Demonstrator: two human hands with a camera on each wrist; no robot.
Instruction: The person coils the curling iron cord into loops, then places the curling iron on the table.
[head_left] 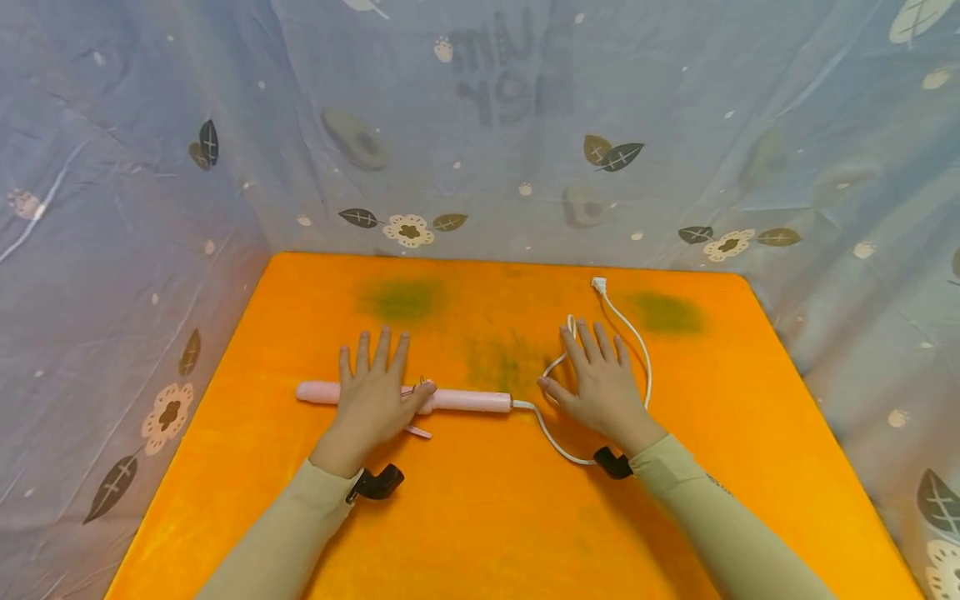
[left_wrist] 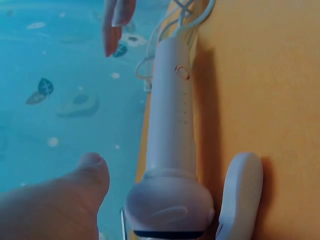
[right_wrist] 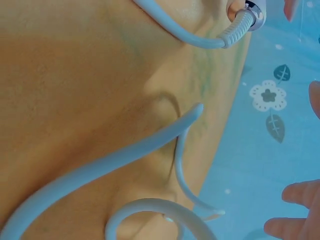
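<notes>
A pink curling iron (head_left: 472,402) lies crosswise on the orange table, its rounded barrel end to the left. Over its middle my left hand (head_left: 371,408) is spread, fingers straight, hiding part of the barrel. In the left wrist view the handle (left_wrist: 171,110) shows a ring mark and small dots, with the clamp lever (left_wrist: 242,195) beside it; the thumb (left_wrist: 85,185) stands apart from the handle. A white cord (head_left: 551,440) runs from the handle toward my right hand (head_left: 603,396), which is spread above the cord's loops (right_wrist: 100,170) and holds nothing.
The cord's white plug (head_left: 599,285) lies near the back edge of the orange table (head_left: 480,517). Greenish stains (head_left: 663,312) mark the cloth. Patterned curtains (head_left: 480,125) enclose the back and both sides. A black wrist mount (head_left: 378,482) sits at the left cuff.
</notes>
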